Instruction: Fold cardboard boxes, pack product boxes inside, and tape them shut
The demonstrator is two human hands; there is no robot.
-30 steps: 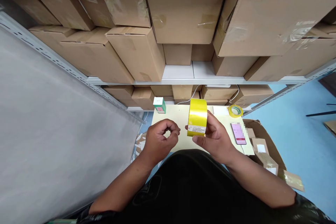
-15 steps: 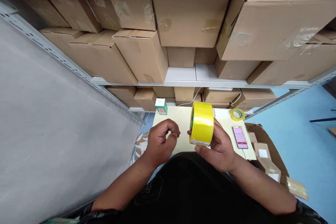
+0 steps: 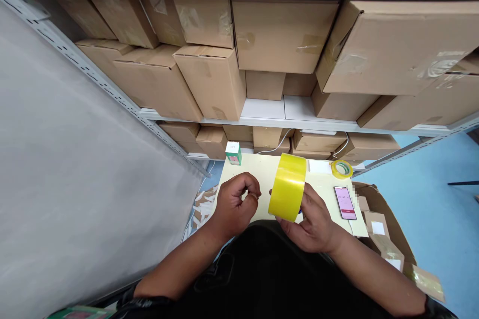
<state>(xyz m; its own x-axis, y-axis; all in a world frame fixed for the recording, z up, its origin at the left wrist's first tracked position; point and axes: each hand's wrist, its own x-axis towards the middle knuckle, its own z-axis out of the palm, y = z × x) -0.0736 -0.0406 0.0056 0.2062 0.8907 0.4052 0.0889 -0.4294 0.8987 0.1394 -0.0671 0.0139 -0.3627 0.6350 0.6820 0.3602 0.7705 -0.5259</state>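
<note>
My right hand (image 3: 314,219) grips a wide roll of yellow tape (image 3: 287,187) and holds it on edge, tilted, just above a small pale yellow table (image 3: 258,169). My left hand (image 3: 235,202) hovers to the left of the roll with its fingers curled in and thumb against fingertips; whether anything small is pinched there I cannot tell. The two hands are a short gap apart.
On the table lie a small green and white box (image 3: 233,152), a white card (image 3: 319,167), a thinner tape roll (image 3: 342,169) and a phone (image 3: 345,202) with its screen lit. An open carton (image 3: 381,224) stands at the right. Shelves of cardboard boxes (image 3: 284,35) rise behind.
My right hand has turned the yellow roll: its printed label, which faced me a second ago, has gone out of sight. The left hand has stayed curled.
</note>
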